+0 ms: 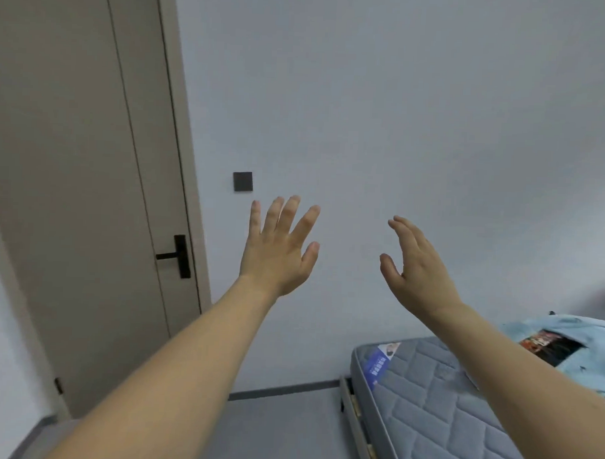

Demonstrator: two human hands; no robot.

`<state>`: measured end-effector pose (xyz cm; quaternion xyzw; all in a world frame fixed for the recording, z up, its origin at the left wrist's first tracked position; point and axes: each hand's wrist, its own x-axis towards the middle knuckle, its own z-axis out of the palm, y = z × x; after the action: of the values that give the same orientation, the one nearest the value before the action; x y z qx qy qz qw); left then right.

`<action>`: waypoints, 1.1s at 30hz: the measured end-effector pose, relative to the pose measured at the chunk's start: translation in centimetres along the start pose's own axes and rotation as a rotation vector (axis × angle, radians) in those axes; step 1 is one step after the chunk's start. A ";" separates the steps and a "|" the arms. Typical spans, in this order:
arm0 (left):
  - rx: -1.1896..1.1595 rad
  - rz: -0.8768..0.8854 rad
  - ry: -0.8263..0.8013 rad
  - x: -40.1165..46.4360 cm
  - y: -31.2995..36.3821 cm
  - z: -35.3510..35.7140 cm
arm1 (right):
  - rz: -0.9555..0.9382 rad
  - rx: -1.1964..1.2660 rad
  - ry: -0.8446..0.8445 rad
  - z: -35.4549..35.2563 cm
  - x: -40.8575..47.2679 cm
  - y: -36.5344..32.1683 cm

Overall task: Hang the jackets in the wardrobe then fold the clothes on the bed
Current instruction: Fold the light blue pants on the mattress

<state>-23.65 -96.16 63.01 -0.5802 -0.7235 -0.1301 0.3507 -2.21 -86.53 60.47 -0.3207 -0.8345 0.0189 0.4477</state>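
Grey quilted fabric covers the mattress (435, 398) of the bed at the lower right, and on it, near the right edge of the view, lies a light blue garment (578, 345) with a dark printed patch, partly hidden behind the right forearm. A blue and white label (380, 361) sits at the mattress's near corner, and the pale bed frame (353, 413) shows below its side.

Both bare arms reach forward and up, in front of the plain pale wall (401, 95). The left hand (276, 252) has its back to the camera, its fingers (288, 215) spread straight and released, holding nothing. The right hand (420, 264) is turned edge-on, fingers loosely extended and slightly bent, thumb apart, also grasping nothing. The two hands are apart from each other and well clear of the garment.

A small dark square switch plate (242, 181) is on the wall just above the left hand. To the left stands a closed beige door (74, 152) with a black lever handle (176, 256). The floor (280, 431) is grey.
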 end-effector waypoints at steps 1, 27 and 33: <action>-0.018 0.008 -0.012 1.4 1.4 1.4 | 0.037 -0.014 -0.002 0.0 0.0 2.3; -0.453 0.623 -0.548 29.7 45.8 42.3 | 1.014 -0.233 -0.111 3.4 -2.8 56.2; -0.408 0.609 -0.752 34.4 51.2 54.7 | 1.212 -0.146 -0.256 10.1 -4.0 67.2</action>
<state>1.75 -22.86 35.02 -0.8274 -0.5578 0.0568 -0.0313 26.49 -32.83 30.10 -0.7622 -0.5505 0.2506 0.2308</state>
